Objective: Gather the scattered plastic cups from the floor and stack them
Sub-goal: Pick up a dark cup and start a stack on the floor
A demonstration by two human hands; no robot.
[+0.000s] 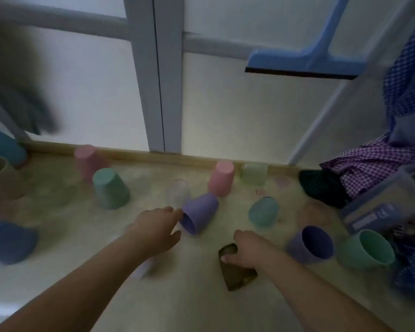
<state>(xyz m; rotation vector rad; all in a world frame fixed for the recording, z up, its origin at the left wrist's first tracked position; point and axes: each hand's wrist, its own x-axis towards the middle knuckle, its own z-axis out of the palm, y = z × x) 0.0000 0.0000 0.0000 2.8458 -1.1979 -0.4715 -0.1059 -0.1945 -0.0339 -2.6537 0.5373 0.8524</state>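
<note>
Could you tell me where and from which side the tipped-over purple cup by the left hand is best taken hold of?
The purple cup lies on its side, open mouth toward the left hand, base pointing away toward the pink cup. I would probably wrap the fingers around its wider rim end, coming from the left and slightly above. The wall there is exposed, whereas the right side sits nearer other cups.
</note>
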